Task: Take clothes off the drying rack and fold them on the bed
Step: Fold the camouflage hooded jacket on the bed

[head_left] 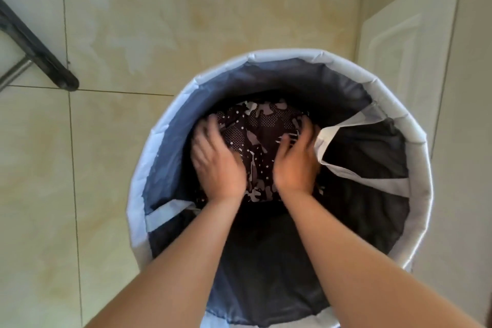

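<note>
I look straight down into a round fabric laundry basket [149, 157] with a pale grey rim and a dark lining. At its bottom lies a dark garment with a grey and white camouflage print [262, 136]. Both my arms reach down inside. My left hand [217, 160] presses on the garment's left side with its fingers curled over the edge. On the garment's right side rests my right hand [296, 160], fingers bent onto the cloth. Each hand appears to grip the garment. The drying rack and the bed are out of view.
The basket stands on beige floor tiles [159, 21]. A black bar with a metal tube, part of some frame [37, 53], crosses the upper left corner. A white panelled door [407, 42] is at the upper right. Pale handles [335, 130] hang inside the basket.
</note>
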The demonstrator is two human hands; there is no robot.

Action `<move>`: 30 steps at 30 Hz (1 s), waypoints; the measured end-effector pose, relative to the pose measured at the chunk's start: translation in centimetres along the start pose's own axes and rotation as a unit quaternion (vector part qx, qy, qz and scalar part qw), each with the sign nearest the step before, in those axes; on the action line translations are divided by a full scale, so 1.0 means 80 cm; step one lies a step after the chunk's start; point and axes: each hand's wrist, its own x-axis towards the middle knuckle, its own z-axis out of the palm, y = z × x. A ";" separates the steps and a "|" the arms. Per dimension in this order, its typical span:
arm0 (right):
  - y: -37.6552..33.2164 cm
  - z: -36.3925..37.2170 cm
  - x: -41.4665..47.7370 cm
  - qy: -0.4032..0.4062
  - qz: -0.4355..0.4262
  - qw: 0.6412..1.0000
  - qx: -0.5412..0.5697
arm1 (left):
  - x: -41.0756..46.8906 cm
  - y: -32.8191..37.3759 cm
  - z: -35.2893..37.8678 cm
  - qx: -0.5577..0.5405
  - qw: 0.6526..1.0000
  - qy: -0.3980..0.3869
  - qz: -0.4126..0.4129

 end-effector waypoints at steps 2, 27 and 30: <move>0.012 0.015 -0.011 -0.096 -0.201 0.964 -0.143 | -0.006 -0.001 -0.010 0.082 0.967 -0.073 0.230; -0.030 -0.052 -0.024 -0.159 -0.077 0.980 -0.096 | 0.004 -0.016 -0.084 -0.011 0.935 -0.354 -0.021; -0.074 -0.114 -0.074 -0.179 -0.081 0.980 -0.031 | -0.026 0.017 -0.173 -0.113 0.921 -0.370 -0.047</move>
